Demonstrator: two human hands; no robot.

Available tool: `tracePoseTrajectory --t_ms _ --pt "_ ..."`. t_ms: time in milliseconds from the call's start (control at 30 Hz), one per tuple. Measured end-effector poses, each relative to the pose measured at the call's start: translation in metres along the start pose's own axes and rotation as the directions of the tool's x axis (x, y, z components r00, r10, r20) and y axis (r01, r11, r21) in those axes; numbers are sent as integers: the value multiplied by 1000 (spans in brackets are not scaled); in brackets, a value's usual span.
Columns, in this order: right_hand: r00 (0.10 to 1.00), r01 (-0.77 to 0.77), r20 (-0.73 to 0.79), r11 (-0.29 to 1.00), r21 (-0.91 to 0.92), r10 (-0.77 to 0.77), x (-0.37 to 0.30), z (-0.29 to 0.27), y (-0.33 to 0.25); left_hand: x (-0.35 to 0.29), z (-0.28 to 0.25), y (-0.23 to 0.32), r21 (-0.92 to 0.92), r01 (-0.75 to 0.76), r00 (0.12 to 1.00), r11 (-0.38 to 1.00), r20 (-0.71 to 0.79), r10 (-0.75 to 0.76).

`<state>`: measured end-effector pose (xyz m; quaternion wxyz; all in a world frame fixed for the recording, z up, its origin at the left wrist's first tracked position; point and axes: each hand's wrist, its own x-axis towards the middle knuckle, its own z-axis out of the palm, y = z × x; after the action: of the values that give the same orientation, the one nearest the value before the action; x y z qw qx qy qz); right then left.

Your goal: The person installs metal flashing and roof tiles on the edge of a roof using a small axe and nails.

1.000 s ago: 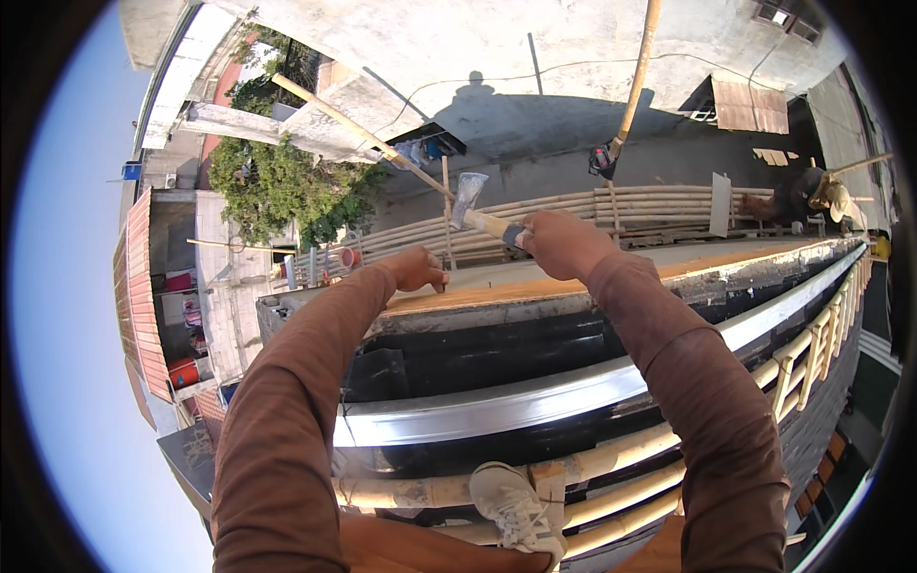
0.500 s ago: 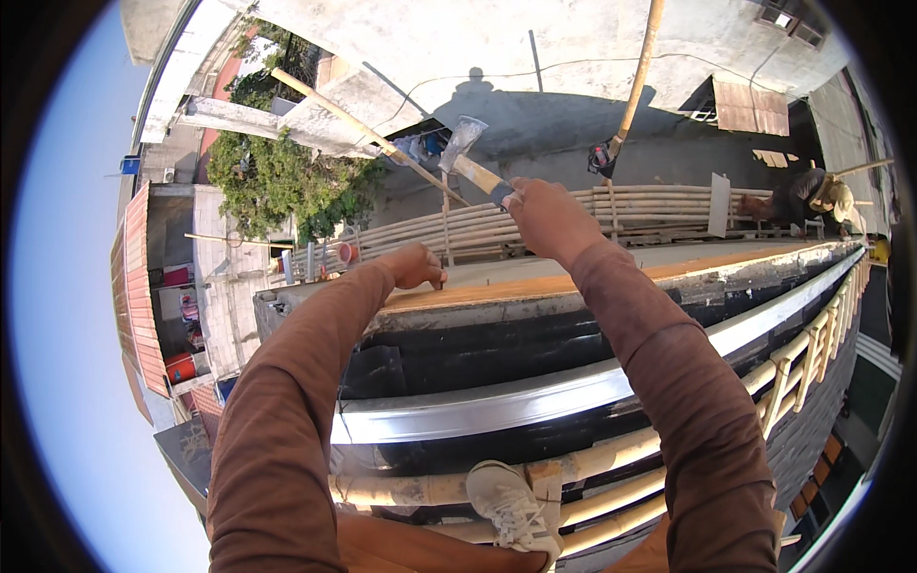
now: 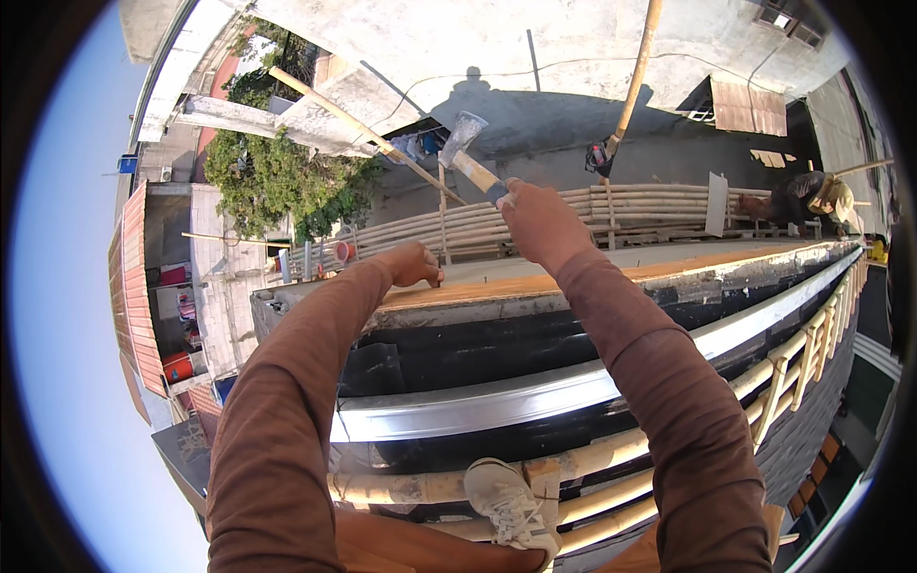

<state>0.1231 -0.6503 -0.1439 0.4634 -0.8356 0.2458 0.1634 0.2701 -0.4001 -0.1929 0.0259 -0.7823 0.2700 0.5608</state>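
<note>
In my raised right hand (image 3: pixel 544 222) is the handle of a hatchet (image 3: pixel 462 140) with a broad grey metal head and a pale wooden shaft, dark near my grip. The head is up in the air, beyond my left hand and apart from the board. My left hand (image 3: pixel 413 265) is closed in a pinch on a small, thin, dark nail (image 3: pixel 438 283), at the left part of a long orange-brown wooden board (image 3: pixel 516 286). The board lies along the top of a concrete ledge (image 3: pixel 458 315). Another thin nail (image 3: pixel 485 279) stands up from the board to the right.
A shiny metal channel (image 3: pixel 478 409) runs along the near side of the ledge. Below it are bamboo poles (image 3: pixel 611 452), with my shoe (image 3: pixel 506 503) on them. Past the ledge is a bamboo railing (image 3: pixel 535 212); a co-worker (image 3: pixel 812 202) crouches at far right. The ground lies far below.
My right hand and the hatchet have shifted very slightly left and down. The left hand keeps its pinch at the same place on the board.
</note>
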Motion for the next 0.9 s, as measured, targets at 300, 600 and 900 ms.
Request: tracePoseTrajectory --t_ms 300,600,900 --pt "995 91 47 994 -58 -88 10 -19 3 -3 -1 1 42 9 1000 999 23 -10" --pt "965 169 250 921 -351 -82 -4 -7 -8 -10 -2 10 131 12 1000 991 -15 -11" --pt "994 20 -107 1000 2 -20 1 -6 -4 -16 -8 25 99 75 997 992 24 -77"
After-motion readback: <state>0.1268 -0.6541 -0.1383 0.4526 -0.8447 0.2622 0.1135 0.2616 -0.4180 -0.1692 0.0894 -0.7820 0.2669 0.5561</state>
